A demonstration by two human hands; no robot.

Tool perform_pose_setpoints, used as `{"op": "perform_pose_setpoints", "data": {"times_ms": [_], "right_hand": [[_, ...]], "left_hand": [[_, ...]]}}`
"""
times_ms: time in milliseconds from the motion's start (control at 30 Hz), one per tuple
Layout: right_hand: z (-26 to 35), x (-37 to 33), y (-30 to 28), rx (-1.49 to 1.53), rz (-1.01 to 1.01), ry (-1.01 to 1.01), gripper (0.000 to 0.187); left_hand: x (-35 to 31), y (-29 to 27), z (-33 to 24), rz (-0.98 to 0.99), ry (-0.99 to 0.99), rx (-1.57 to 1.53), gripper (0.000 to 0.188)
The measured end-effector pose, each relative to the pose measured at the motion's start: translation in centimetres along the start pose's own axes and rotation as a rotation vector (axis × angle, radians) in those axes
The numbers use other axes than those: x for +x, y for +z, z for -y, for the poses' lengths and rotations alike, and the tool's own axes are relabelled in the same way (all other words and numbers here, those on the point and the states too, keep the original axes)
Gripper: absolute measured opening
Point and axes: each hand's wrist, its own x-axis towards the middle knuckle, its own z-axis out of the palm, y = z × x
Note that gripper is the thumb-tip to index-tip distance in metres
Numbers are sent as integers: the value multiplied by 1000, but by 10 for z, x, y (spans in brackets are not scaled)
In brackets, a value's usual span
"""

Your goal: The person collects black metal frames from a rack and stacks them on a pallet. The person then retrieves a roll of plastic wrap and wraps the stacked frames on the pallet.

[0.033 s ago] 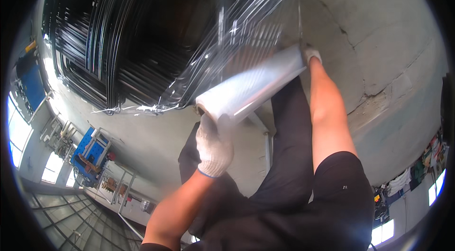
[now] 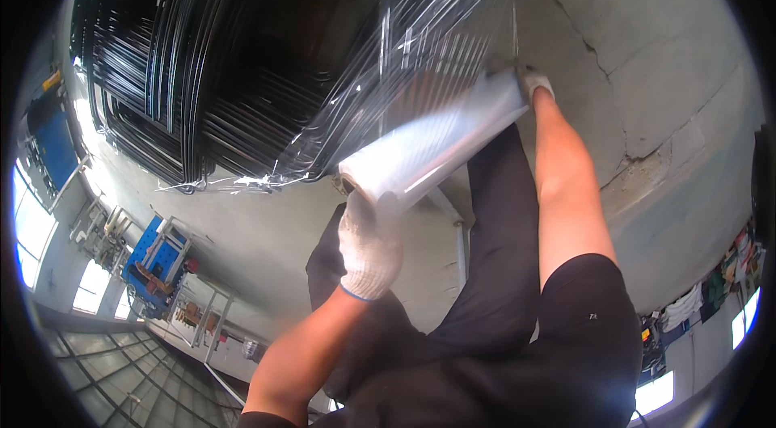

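A roll of clear stretch film lies slantwise in front of me, held at its two ends. My left hand, in a whitish knit glove, grips the near-left end, where the core opening shows. At the far-right end is my right hand, gloved too and closed around the core, its fingers partly hidden. From the roll a sheet of film runs taut up to a stack of black bent tubes or bars, which is wrapped in the same clear film.
Cracked grey concrete floor spreads to the right. A blue machine or rack and pale metal framing stand far left. My legs are just below the roll. Clothes hang by the right wall.
The roll and both my hands have shifted slightly to the right. My grip on the roll looks the same.
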Motion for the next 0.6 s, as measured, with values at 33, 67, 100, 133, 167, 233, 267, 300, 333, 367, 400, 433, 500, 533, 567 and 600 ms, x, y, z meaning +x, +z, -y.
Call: {"op": "perform_pose_setpoints", "data": {"times_ms": [33,67,100,133,167,233,267,300,333,367,400,433,500,533,567,600], "right_hand": [[8,7,-11,42,-3,-10,76],[9,2,-5,-19,-68,-9,75],[10,-3,8,-74,-134,-10,74],[11,-5,18,-129,-199,-11,73],[13,-1,15,-96,-196,-37,71],[-10,17,16,-32,-154,-59,68],[-33,30,20,-179,-118,-103,66],[-62,47,21,-329,-92,-134,65],[-31,34,39,-371,-50,-172,62],[-5,14,61,-406,-8,-203,59],[20,-10,74,-448,22,-230,57],[-6,4,88,-427,-36,-200,56],[0,5,130,-389,36,-201,55],[6,0,150,-356,80,-192,55],[17,-4,169,-312,114,-180,55],[26,-7,186,-287,124,-177,55]], "left_hand": [[-1,2,-2,34,-79,-47,45],[0,-2,2,36,-64,2,43],[1,-7,9,34,-44,53,41],[2,-9,17,29,-24,104,39],[4,-6,29,-21,169,173,38],[1,-24,29,28,157,153,37],[3,-34,27,71,169,147,37],[7,-39,33,72,209,125,36],[2,-41,41,8,197,108,36],[-9,-47,46,-68,247,144,36],[-15,-48,49,-155,308,160,37],[-14,-53,45,-154,500,155,37],[-17,-56,37,-186,531,184,37],[-23,-61,40,-149,546,164,37],[-29,-62,40,-125,545,189,37],[-29,-59,39,-119,558,212,37]]}}
